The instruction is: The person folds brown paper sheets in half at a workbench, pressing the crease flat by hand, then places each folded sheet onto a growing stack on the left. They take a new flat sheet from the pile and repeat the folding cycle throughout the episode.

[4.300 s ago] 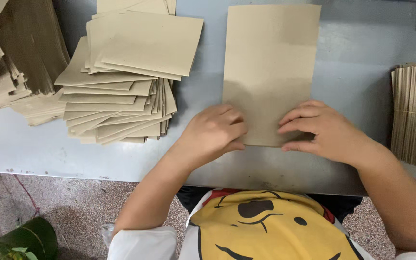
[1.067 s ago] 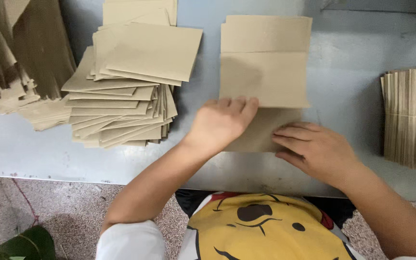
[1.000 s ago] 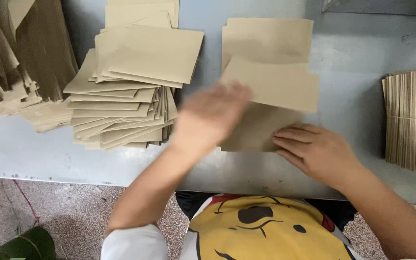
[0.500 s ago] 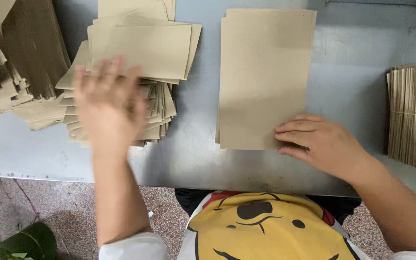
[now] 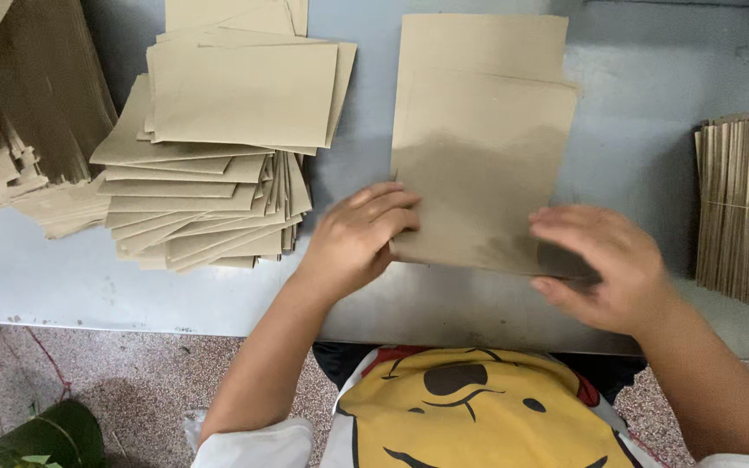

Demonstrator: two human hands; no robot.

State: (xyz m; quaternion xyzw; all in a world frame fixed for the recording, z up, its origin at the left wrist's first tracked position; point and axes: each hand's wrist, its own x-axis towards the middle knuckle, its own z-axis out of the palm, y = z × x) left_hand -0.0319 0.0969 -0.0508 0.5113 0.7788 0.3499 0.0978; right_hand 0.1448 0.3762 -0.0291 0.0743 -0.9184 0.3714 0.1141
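Note:
A tan paper sheet point(image 5: 483, 139) lies on the grey table point(image 5: 643, 130) in front of me, its near part lifted over the layer beneath. My left hand point(image 5: 355, 238) grips its lower left edge, fingers curled onto the paper. My right hand point(image 5: 604, 264) holds the lower right corner, thumb under the edge. A tall stack of folded tan sheets point(image 5: 218, 147) sits just left of my left hand.
A bundle of brown paper on edge point(image 5: 747, 204) stands at the right. More brown sheets point(image 5: 19, 113) lean and spill at the far left. The table's front edge runs just below my hands, with speckled floor point(image 5: 88, 373) beneath.
My left hand came back from the stack at the left to the sheet's lower left edge. My right hand shifted right to the lower right corner, and the sheet's near part is raised.

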